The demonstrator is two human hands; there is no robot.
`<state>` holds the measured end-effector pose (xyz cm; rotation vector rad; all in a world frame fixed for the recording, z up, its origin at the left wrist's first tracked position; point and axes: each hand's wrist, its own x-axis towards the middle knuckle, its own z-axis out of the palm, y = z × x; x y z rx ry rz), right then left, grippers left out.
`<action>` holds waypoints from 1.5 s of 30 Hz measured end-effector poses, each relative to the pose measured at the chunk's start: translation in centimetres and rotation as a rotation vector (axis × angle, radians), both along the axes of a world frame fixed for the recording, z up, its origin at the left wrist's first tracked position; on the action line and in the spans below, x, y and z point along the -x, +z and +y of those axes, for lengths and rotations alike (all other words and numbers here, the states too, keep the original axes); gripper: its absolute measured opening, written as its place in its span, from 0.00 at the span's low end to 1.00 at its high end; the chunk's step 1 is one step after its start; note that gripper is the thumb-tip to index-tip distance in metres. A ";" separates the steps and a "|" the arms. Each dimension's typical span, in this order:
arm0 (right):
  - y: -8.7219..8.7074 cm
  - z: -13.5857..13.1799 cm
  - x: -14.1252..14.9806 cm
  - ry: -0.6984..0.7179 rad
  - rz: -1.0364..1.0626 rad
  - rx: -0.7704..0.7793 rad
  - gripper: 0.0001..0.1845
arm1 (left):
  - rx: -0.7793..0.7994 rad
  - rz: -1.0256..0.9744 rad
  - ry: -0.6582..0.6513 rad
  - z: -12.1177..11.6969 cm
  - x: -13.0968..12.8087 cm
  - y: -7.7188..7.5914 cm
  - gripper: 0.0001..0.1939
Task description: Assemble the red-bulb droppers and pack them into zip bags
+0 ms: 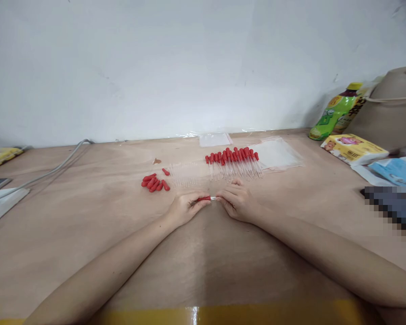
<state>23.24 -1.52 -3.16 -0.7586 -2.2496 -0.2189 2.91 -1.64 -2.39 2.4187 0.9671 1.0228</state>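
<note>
Red bulb (205,198) sits pinched in the left hand (185,208), against a clear tube (213,198) pinched by the right hand (239,201). Capped droppers (236,156) lie beyond.

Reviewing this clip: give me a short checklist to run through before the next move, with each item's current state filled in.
1. Red bulb held in the left hand: ok.
2. Clear tube held in the right hand: ok.
3. Bulb and tube roughly in line: ok.
4. Tube seated deep enough inside the bulb: cannot tell; its inner end is hidden.
5. Loose red bulbs on the table beyond the left hand: ok.
6. Red-topped droppers grouped apart from the loose bulbs: ok.
</note>
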 end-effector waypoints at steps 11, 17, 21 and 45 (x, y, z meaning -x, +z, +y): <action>2.6 0.2 0.2 -0.213 -0.180 0.168 0.11 | -0.026 -0.001 0.178 1.1 1.0 0.0 0.16; 3.7 4.4 -0.3 -0.594 0.099 0.545 0.12 | -0.024 0.140 0.170 1.0 0.8 0.1 0.11; 4.0 7.5 1.1 -0.812 0.087 0.575 0.17 | -0.008 0.164 0.157 0.9 0.7 0.2 0.08; 3.7 8.1 7.8 -0.694 -0.185 0.661 0.15 | -0.037 0.583 0.954 5.7 6.5 5.8 0.14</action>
